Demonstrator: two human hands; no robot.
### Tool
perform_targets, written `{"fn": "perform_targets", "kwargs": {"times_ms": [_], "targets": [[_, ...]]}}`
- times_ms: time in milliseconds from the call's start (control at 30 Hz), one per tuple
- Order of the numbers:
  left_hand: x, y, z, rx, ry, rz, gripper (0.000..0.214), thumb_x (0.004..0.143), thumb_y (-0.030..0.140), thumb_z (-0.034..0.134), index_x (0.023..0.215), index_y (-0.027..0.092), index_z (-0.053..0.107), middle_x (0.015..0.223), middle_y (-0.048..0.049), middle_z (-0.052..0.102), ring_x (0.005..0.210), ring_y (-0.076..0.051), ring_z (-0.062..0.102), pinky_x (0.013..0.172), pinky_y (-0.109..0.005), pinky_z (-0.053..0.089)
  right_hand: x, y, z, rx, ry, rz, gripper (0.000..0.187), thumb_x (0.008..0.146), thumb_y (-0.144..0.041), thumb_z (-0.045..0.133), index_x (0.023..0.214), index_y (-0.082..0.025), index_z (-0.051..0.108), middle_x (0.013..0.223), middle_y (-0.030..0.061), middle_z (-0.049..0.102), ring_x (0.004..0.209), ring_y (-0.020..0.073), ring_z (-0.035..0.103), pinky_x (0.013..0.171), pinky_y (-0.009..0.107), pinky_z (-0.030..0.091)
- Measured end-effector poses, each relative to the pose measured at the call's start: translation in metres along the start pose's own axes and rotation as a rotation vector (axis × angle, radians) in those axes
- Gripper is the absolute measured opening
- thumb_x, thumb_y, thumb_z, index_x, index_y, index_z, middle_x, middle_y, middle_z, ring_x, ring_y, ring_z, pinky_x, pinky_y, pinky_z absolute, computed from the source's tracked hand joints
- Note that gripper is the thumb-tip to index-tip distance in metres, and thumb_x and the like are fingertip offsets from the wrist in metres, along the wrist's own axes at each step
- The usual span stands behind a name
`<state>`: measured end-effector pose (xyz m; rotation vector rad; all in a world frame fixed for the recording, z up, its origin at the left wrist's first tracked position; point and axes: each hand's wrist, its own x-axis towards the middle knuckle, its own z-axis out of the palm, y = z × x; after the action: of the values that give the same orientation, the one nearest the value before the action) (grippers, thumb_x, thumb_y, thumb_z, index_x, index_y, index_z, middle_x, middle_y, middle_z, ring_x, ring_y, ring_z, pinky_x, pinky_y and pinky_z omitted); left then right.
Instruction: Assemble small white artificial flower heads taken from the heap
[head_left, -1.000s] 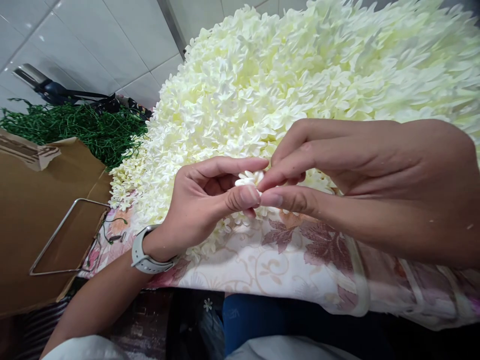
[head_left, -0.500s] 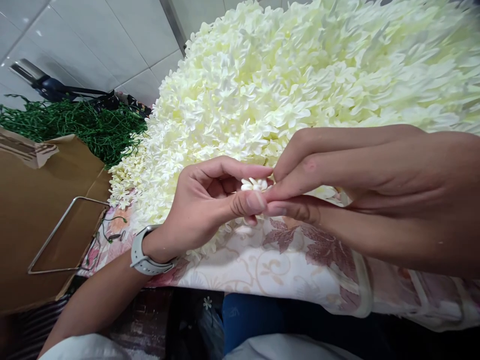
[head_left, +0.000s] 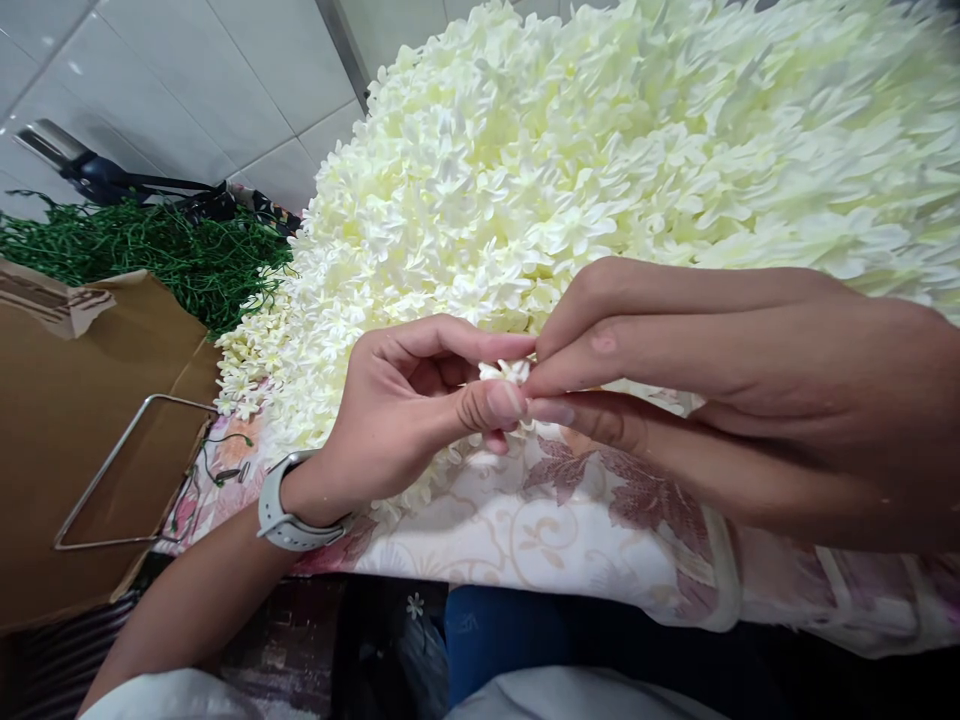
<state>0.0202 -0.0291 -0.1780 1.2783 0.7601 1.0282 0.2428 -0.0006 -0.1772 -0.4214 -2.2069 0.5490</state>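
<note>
A small cream artificial flower is pinched between the fingertips of both hands, just above the near edge of a table. My left hand, with a grey watch on its wrist, grips the flower from the left with thumb and forefinger. From the right, my right hand closes its thumb and fingers on the same flower. Most of the flower is hidden by the fingertips. Behind both hands rises a large heap of cream artificial flowers.
The heap lies on a floral-patterned cloth over the table. At the left is a brown cardboard box with a metal wire frame, and green plastic stems behind it. White tiled floor lies beyond.
The fingertips of both hands have closed more tightly over the small flower, so less of it shows. The hands stay in about the same place.
</note>
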Motion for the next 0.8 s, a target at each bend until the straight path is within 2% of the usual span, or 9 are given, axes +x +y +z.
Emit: {"fn": "perform_targets", "kwargs": {"times_ms": [267,467,667,800], "targets": [[0.0006,-0.0015,0.0005,-0.011,0.022,-0.019,0.012,0.088,0.016,0.082,0.097,0.024,0.084,0.083,0.004,0.079,0.061,-0.003,0.071,0.059,-0.01,0.064,0.0014,0.0044,-0.0025,-0.068,-0.039,-0.058,0.023,0.102,-0.012,0.052,0.092,-0.019,0.071,0.089,0.005,0.07,0.075,0.0137,0.066,0.062,0.027,0.05],[0.0015,-0.0036,-0.0007,0.006,0.006,-0.005,0.014,0.088,0.015,0.081,0.099,0.024,0.084,0.086,0.0041,0.08,0.064,-0.003,0.071,0.061,-0.01,0.065,0.0021,0.0052,-0.0001,-0.026,0.01,-0.07,0.025,0.099,-0.006,0.051,0.093,-0.016,0.073,0.086,0.0057,0.071,0.073,0.0128,0.065,0.06,0.027,0.049],[0.0014,-0.0043,0.0003,-0.004,-0.007,-0.008,0.013,0.089,0.017,0.081,0.098,0.025,0.084,0.085,0.0051,0.079,0.064,-0.002,0.071,0.061,-0.009,0.064,-0.0001,0.0036,0.0017,0.011,0.025,-0.037,0.025,0.095,-0.003,0.053,0.082,-0.016,0.07,0.085,0.0057,0.071,0.072,0.0129,0.065,0.059,0.029,0.047],[0.0011,-0.0052,-0.0001,-0.008,-0.015,-0.008,0.014,0.09,0.016,0.08,0.1,0.026,0.084,0.084,0.0055,0.078,0.064,-0.002,0.071,0.061,-0.009,0.064,0.0002,0.0006,-0.0004,0.05,0.038,-0.039,0.024,0.096,-0.004,0.055,0.082,-0.016,0.071,0.081,0.0048,0.07,0.068,0.012,0.063,0.058,0.029,0.045]]}}
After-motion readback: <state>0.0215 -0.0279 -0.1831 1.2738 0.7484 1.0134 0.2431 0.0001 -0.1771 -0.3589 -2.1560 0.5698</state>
